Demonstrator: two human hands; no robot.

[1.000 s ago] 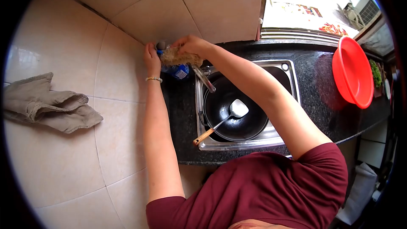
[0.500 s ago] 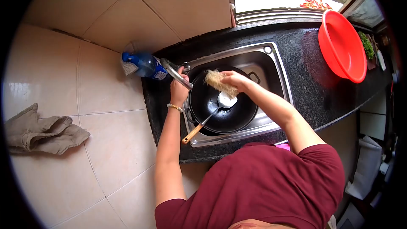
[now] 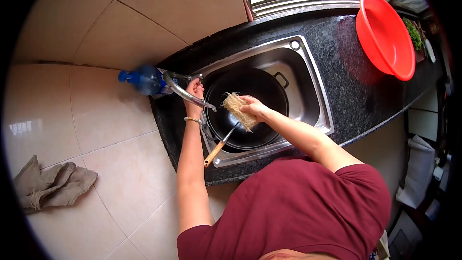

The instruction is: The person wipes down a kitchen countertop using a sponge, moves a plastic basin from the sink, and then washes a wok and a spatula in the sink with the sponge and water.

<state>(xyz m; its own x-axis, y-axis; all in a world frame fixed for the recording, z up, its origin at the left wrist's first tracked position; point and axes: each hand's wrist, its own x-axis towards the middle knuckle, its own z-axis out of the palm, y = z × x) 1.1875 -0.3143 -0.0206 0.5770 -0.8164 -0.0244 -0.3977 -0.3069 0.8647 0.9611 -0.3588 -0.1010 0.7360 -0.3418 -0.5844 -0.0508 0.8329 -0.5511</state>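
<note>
My right hand [image 3: 256,108] is closed on a frayed, straw-coloured loofah [image 3: 236,107], held over a black wok [image 3: 262,84]. The wok sits in the steel sink [image 3: 323,97]. A spatula with a wooden handle [image 3: 214,153] leans over the wok's near left rim; its head is hidden behind the loofah. My left hand [image 3: 194,91], a beaded bracelet at its wrist, is at the base of the curved metal faucet [image 3: 185,94]. Its fingers are curled at the faucet handle [image 3: 196,77], partly hidden by the spout, whose end points over the wok.
A blue-capped plastic bottle [image 3: 147,79] is behind the faucet. On the black countertop [image 3: 344,62] to the right stands a red basin [image 3: 385,36], with green leaves [image 3: 412,34] beyond it. A grey-brown cloth [image 3: 57,183] lies against the tiles at left.
My right hand has moved the loofah slightly left and down, so it now covers the spatula's head. My left hand stays at the faucet. The whole view has shifted a little.
</note>
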